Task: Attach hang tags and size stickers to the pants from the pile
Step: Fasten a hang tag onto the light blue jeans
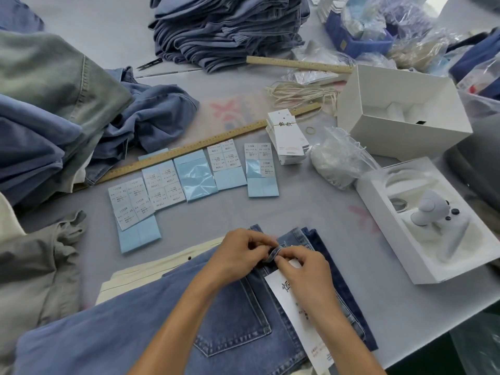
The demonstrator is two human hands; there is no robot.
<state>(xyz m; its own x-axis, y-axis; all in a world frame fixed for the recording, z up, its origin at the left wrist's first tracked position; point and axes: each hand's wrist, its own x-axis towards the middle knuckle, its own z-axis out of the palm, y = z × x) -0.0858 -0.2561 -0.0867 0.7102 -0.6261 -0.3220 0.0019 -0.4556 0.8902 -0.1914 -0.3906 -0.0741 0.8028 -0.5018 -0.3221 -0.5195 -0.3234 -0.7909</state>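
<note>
Jeans (151, 315) lie on the desk (297, 212) at 6 o'clock. Left hand (238, 255) and right hand (300, 269) both pinch their belt loop (273, 255). Hang tag (295, 318) lies under the right hand; size stickers (165, 190) sit at 11 o'clock.

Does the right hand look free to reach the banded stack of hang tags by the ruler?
Probably not yet: the right hand is pinching the belt loop with the left hand. The table between it and the stack of hang tags looks unobstructed.
</note>
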